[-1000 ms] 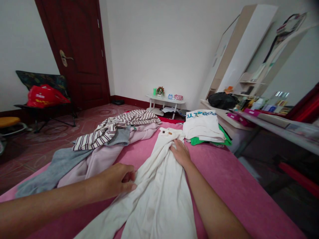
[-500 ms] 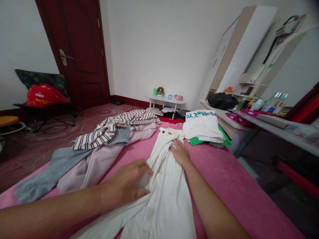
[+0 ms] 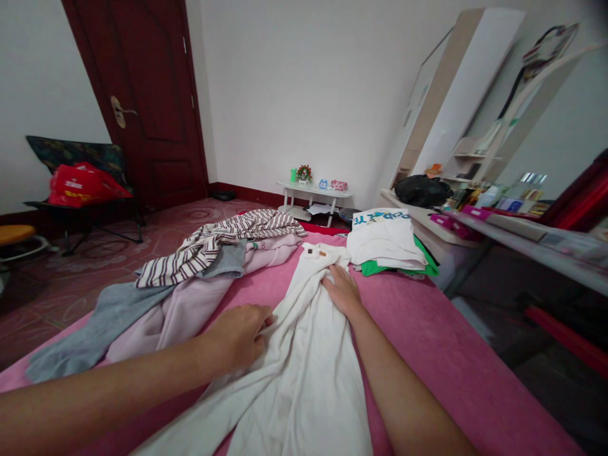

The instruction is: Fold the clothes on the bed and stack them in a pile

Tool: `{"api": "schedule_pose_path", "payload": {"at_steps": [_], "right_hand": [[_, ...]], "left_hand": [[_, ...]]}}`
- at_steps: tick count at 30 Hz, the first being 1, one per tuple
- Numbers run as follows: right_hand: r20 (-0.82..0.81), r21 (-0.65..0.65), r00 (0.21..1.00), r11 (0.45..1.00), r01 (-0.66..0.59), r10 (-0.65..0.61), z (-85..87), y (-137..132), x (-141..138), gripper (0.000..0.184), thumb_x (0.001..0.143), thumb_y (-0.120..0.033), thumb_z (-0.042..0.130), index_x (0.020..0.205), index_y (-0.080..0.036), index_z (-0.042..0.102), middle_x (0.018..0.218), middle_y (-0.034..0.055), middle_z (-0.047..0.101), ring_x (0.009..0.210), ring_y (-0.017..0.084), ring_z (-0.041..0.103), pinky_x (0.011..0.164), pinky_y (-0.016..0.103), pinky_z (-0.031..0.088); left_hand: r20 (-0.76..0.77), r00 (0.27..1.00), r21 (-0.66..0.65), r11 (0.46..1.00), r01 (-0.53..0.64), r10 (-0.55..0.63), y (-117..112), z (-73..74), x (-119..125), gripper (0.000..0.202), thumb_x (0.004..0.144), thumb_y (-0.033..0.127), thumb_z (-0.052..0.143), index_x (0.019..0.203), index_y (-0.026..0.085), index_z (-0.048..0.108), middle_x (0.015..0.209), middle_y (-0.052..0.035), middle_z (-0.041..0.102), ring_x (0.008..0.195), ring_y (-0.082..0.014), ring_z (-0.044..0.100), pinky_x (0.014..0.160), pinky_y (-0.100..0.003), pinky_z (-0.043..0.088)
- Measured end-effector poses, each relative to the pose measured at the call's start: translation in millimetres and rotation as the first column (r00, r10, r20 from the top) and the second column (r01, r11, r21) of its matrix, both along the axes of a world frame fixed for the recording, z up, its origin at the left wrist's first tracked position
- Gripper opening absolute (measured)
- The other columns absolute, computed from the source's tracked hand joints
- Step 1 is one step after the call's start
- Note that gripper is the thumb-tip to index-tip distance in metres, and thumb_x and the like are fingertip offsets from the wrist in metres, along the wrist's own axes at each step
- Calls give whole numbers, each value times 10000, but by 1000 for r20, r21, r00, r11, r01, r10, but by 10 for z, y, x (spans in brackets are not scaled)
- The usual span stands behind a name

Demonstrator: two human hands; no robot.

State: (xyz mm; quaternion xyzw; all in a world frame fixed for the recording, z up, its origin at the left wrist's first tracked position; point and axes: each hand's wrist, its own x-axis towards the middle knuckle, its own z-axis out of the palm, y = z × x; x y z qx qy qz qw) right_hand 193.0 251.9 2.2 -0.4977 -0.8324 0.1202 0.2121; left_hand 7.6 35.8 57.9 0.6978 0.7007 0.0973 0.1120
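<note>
A white long garment, apparently a shirt with labels at its neck, lies stretched over the pink bed cover, its neck pointing away from me. At its left edge my left hand is closed, fingers curled on the cloth. Close to the neck, my right hand presses on the garment with its fingers bent into a fold; the fingertips are partly hidden. Just beyond the right hand is a stack of folded clothes, white on top with green beneath.
Loose clothes lie to the left: a striped top, a pale pink garment and a grey one. A low white table stands by the far wall. At right is a cluttered dresser; a chair holds a red bag.
My left hand has moved slightly left and closed from a spread-fingered pose onto the garment's edge. The right hand keeps its place near the neck.
</note>
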Motion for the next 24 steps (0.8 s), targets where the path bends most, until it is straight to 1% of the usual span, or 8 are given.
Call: {"api": "schedule_pose_path", "payload": {"at_steps": [3, 7, 9, 11, 13, 15, 19, 24], "right_hand": [[2, 0, 1000, 1000, 1, -1, -7, 10, 1, 506, 898, -452, 388, 1368, -267, 413, 1459, 52, 396, 1345, 209, 320, 1088, 399, 223], [-11, 5, 1000, 1000, -3, 3, -12, 18, 11, 515, 897, -442, 394, 1376, -253, 409, 1457, 57, 400, 1341, 208, 330, 1086, 387, 233], [-23, 12, 1000, 1000, -13, 13, -7, 11, 17, 514, 895, -439, 397, 1371, -245, 418, 1450, 57, 411, 1337, 207, 336, 1082, 378, 243], [-28, 16, 999, 1000, -19, 19, 1, 2, 18, 513, 895, -440, 396, 1367, -242, 424, 1445, 57, 418, 1336, 208, 339, 1082, 376, 246], [-26, 14, 1000, 1000, -14, 14, 6, -4, 17, 509, 893, -444, 399, 1361, -243, 431, 1444, 58, 420, 1336, 209, 340, 1084, 378, 242], [-27, 9, 1000, 1000, -8, 8, 5, -2, 14, 514, 893, -451, 401, 1364, -248, 426, 1447, 57, 416, 1337, 209, 339, 1087, 381, 237], [-41, 11, 999, 1000, -7, 7, -10, 18, 15, 522, 892, -462, 404, 1373, -261, 415, 1446, 44, 419, 1334, 206, 345, 1090, 380, 234], [-38, 19, 999, 1000, 4, -3, -19, 22, 19, 508, 887, -443, 415, 1354, -246, 440, 1442, 41, 423, 1330, 205, 350, 1086, 361, 245]], "left_hand": [[50, 998, 33, 999, 30, -32, 25, -36, -53, 97, 665, 163, 501, 723, 193, 572, 724, -26, 621, 651, -174, 553, 597, -267, 332], [356, 933, 84, 996, 24, -53, 85, -84, -133, 59, 727, 218, 479, 744, 176, 518, 715, -1, 562, 670, -153, 515, 598, -246, 350], [576, 818, 64, 997, -33, -10, 107, -80, -138, 118, 767, 289, 465, 746, 175, 486, 705, 12, 530, 667, -145, 504, 589, -238, 366], [765, 637, -21, 993, -115, 90, 120, -65, -124, 189, 751, 363, 499, 754, 178, 462, 685, 26, 509, 622, -132, 491, 559, -232, 371], [866, 456, -145, 976, -164, 205, 127, -53, -110, 262, 708, 408, 564, 783, 182, 456, 670, 36, 517, 567, -121, 487, 520, -225, 364], [898, 353, -219, 962, -162, 263, 136, -51, -117, 338, 660, 415, 644, 826, 183, 462, 694, 32, 560, 551, -117, 510, 510, -220, 373], [903, 395, -118, 981, -153, 171, 163, 0, -220, 435, 556, 354, 762, 816, 176, 463, 729, 21, 600, 577, -114, 544, 535, -217, 410], [838, 514, -97, 977, -188, 182, 135, 317, -506, 555, 552, 363, 773, 983, 174, 480, 737, 30, 610, 584, -132, 567, 532, -222, 430]]}}
